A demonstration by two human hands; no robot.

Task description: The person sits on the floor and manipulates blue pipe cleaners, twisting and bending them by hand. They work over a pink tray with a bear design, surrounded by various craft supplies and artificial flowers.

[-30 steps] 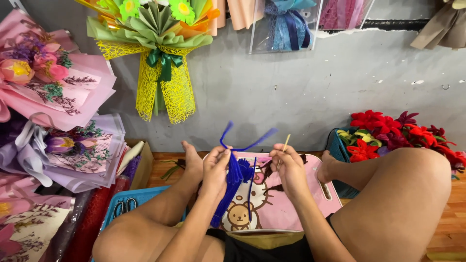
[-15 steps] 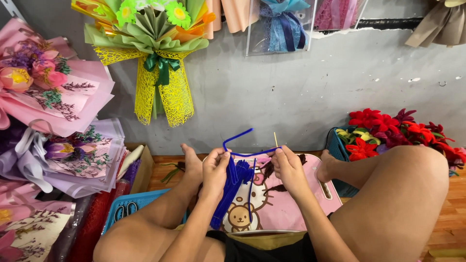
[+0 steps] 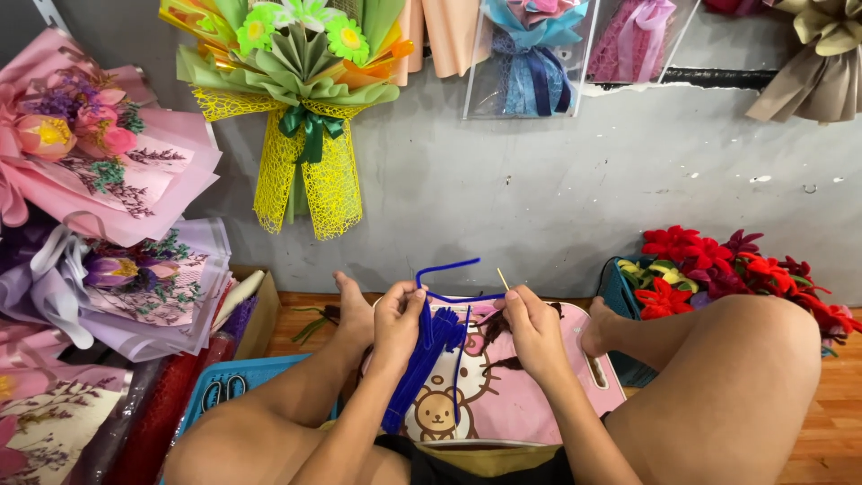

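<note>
My left hand point(image 3: 398, 321) grips a bundle of blue pipe cleaners point(image 3: 422, 364) that hangs down over a pink cartoon-printed board point(image 3: 525, 404) on my lap. One blue pipe cleaner point(image 3: 446, 280) loops up from that hand and runs across to my right hand point(image 3: 532, 328). My right hand pinches this strand together with a thin wooden stick point(image 3: 503, 278) that points up and away. Both hands are close together above the board, between my bent legs.
Wrapped bouquets hang on the grey wall: a green and yellow one point(image 3: 301, 108), pink and purple ones point(image 3: 99, 180) at left. A basket of red and yellow pipe-cleaner flowers point(image 3: 709, 269) stands at right. A blue basket point(image 3: 224, 386) sits at lower left on the wooden floor.
The free blue pipe cleaner, which stuck up in two ends, has been bent down into a loop running sideways between my two hands. The hands stayed in place.
</note>
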